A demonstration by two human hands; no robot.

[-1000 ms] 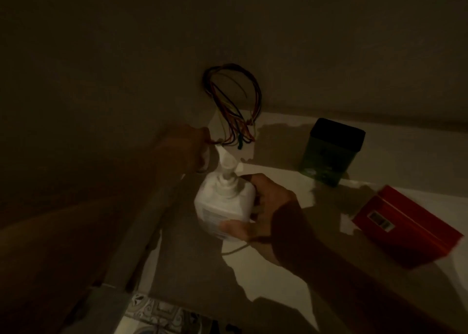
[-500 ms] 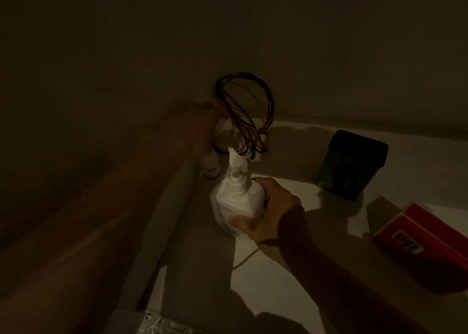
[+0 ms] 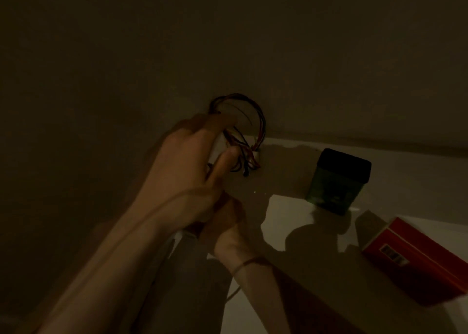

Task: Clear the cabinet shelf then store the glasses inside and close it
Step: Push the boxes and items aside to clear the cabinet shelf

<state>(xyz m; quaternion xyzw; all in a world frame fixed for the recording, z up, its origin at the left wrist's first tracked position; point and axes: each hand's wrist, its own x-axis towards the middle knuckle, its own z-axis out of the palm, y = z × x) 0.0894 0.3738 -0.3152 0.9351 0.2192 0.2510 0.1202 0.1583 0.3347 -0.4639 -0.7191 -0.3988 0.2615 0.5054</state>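
I am looking into a dim cabinet with a white shelf [image 3: 291,214]. My left hand [image 3: 187,171] reaches into the back left corner, beside a looped bundle of coloured wires [image 3: 260,123]. Its thumb and fingers close around a small white object [image 3: 219,144]; the hand is blurred. My right hand [image 3: 228,222] lies just below it, curled and largely covered by my left wrist. The white pump bottle it holds is almost entirely hidden, with only a pale sliver [image 3: 178,235] showing. No glasses are in view.
A green box with a black lid [image 3: 336,184] stands on the shelf right of the wires. A red carton with a barcode [image 3: 415,265] lies at the right edge. Dark cabinet walls close in on the left and behind.
My left hand has come forward and lower, and now covers the pump bottle. My right hand with the bottle has drawn back toward me underneath it. The view has shifted slightly.
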